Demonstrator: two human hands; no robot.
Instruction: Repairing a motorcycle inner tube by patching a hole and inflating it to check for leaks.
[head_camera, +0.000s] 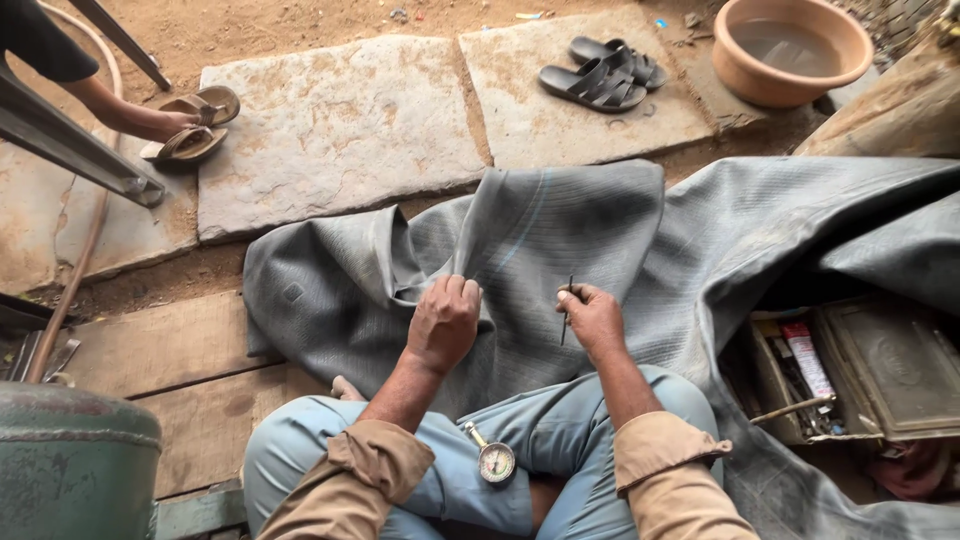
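A large grey rubber inner tube (560, 240) lies flattened across my lap and the ground. My left hand (443, 322) pinches a raised fold of the rubber near the tube's middle. My right hand (592, 318) holds a thin dark pointed tool (567, 310) upright, its tip against the rubber just right of the fold. A round pressure gauge (495, 461) with a metal stem rests on my light blue trousers between my knees.
An open metal toolbox (850, 375) with tubes and tools sits at my right. A terracotta basin (790, 48) of water and dark sandals (605, 75) lie beyond on stone slabs. Another person's sandalled feet (185, 125) stand far left. A green metal tank (70, 460) is near left.
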